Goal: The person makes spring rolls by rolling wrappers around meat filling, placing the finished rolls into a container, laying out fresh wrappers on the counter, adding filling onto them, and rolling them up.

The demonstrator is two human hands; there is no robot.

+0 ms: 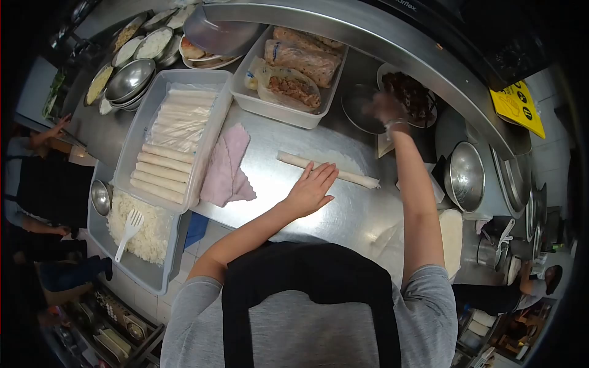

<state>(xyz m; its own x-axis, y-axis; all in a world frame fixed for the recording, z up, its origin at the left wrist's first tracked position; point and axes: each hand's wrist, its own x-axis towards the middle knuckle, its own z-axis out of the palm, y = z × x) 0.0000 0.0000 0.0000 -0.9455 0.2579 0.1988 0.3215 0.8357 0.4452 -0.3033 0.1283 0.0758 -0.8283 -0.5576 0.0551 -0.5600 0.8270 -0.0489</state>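
Note:
My left hand (315, 189) lies flat, fingers stretched out, on a long thin roll in a pale wrapper (359, 179) on the steel worktop. A bit of thin wrapper sheet (337, 158) shows behind the roll. Smeared by motion, my right hand (388, 109) is over the edge of a shallow bowl (354, 116), beside a bowl of dark brown strips (408, 92); its fingers cannot be made out. Stacked thin pale wrapper sheets (451, 239) lie near my right elbow. To the left, a plastic tub (226, 101) holds several finished rolls (158, 176), some under clear film.
A pink cloth (226, 168) lies beside the tub. Behind it stands a bin (294, 119) with bagged filling. A grey tray (165, 279) holds white shreds and a white fork (130, 230). Metal bowls (464, 178) stand at right; a steel shelf (368, 40) crosses above. People stand on both sides.

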